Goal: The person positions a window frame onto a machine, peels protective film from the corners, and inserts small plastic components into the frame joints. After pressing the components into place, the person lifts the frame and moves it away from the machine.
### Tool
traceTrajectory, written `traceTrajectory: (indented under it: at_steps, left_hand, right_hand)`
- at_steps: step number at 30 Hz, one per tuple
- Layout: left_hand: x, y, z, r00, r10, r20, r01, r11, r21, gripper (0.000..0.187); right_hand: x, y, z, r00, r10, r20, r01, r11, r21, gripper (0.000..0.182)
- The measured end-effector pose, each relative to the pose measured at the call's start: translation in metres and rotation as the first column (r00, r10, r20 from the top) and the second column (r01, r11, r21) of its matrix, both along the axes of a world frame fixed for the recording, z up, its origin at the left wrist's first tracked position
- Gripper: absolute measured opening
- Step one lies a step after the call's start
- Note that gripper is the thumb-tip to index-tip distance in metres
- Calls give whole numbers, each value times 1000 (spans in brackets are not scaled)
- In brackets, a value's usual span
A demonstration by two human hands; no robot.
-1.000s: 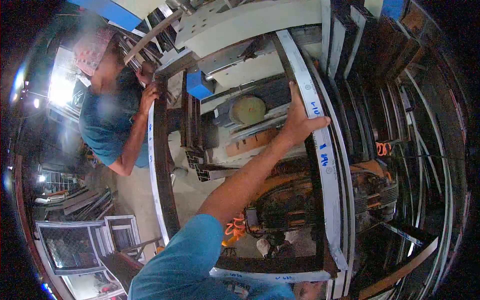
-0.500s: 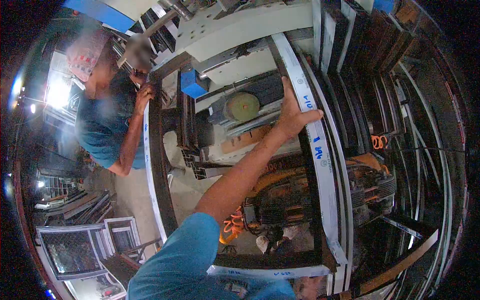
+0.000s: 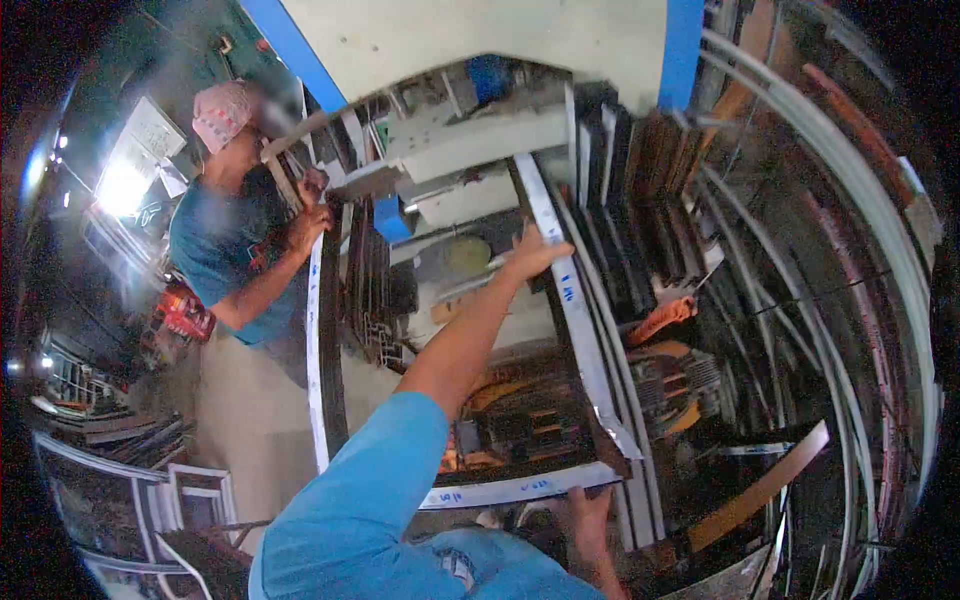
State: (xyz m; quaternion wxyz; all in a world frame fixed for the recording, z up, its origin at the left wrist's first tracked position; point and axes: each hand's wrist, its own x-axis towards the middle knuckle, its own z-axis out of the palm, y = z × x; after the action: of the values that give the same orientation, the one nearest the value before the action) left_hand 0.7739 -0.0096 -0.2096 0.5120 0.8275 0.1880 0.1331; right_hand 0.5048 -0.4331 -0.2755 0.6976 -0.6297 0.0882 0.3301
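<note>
A large dark rectangular window frame (image 3: 585,370), edged with white protective film marked in blue writing, is held up in front of me. My left hand (image 3: 540,250) reaches across it and is closed around its right-hand bar, thumb over the white film. My right hand (image 3: 592,510) grips the near bar close to the lower right corner; its fingers are partly hidden behind the bar. A co-worker's hands (image 3: 315,210) are at the far left corner of the same frame.
A co-worker (image 3: 250,250) in a dark teal shirt stands left. Ahead is a cream machine with blue edges (image 3: 480,30). Dark profiles (image 3: 640,220) and long bars (image 3: 830,330) line the right. An orange and black machine (image 3: 520,410) shows through the frame; white-framed windows (image 3: 200,495) stand lower left.
My view has shifted, so the frame and co-worker appear smaller and the cream machine shows more overhead. My right hand has come into fuller view at the near bar. Both hands stay on the frame.
</note>
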Motion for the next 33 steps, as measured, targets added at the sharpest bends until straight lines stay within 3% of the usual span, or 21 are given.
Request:
traceTrajectory:
  at_steps: [2,4,6,7,8,9,10,11,12,15,18,20,22,24,26,28,29,30,31,32,33]
  left_hand:
    - [-19,-15,11,991,-25,-129,35,997,74,79]
    - [-53,-43,1,997,-71,42,71,997,8,64]
    - [-109,-83,23,985,-165,-42,164,986,-11,62]
    - [-125,-73,-17,920,-265,-288,295,953,65,68]
    - [-147,-73,-26,793,-379,-478,462,884,66,71]
    - [-168,-73,-33,615,-474,-631,634,773,37,74]
    - [-197,-88,-1,398,-581,-710,791,610,-56,74]
    - [-232,-98,17,353,-579,-735,761,635,-135,71]
    - [-262,-100,26,309,-581,-753,726,656,-208,68]
    - [-326,-79,22,467,-582,-666,765,643,-25,67]
    - [-379,-53,29,794,-309,-523,405,911,76,58]
    - [-407,-24,19,963,-143,-227,179,973,147,50]
    - [-441,-12,56,993,64,-98,-21,923,384,57]
    - [-481,9,50,947,321,-10,-260,784,564,61]
    - [-522,26,32,870,488,78,-448,714,538,61]
    - [-562,32,20,815,557,-160,-532,829,174,78]
    - [-582,34,3,804,539,-252,-566,823,-46,83]
    - [-601,38,-19,800,500,-332,-587,766,-262,87]
    - [-609,24,6,779,475,-409,-578,796,-177,90]
    - [-617,10,32,751,450,-483,-556,826,-95,94]
    - [-629,12,17,830,334,-446,-488,822,-293,94]
  right_hand:
    - [2,10,13,998,-57,-1,56,990,126,79]
    - [6,10,5,995,-52,84,43,994,99,73]
    - [13,12,21,990,-1,141,-19,990,137,74]
    - [14,10,-13,984,-20,179,0,994,112,72]
    - [13,6,-6,994,-6,109,-6,994,113,70]
    - [15,9,10,999,8,43,-13,993,117,67]
    - [16,10,20,999,24,-22,-21,993,120,65]
    - [17,7,-8,999,29,36,-27,999,-35,66]
    - [19,4,-5,997,71,43,-70,997,-22,68]
    - [19,5,22,986,136,97,-139,990,17,75]
    - [21,2,24,983,168,70,-165,985,-48,75]
    - [26,-4,20,970,228,84,-216,968,-127,77]
    - [27,-6,17,953,290,85,-268,942,-203,80]
    - [17,-1,48,951,295,96,-254,918,-303,80]
    - [17,3,87,930,368,-10,-343,855,-390,80]
    - [19,6,98,914,405,22,-326,767,-552,70]
    - [28,7,103,884,462,76,-301,686,-663,65]
    - [47,2,96,844,476,245,-247,751,-612,53]
    - [56,-3,87,788,469,399,-206,811,-548,41]
    - [52,11,119,710,507,489,-77,746,-662,40]
    - [48,34,155,575,662,481,67,547,-834,50]
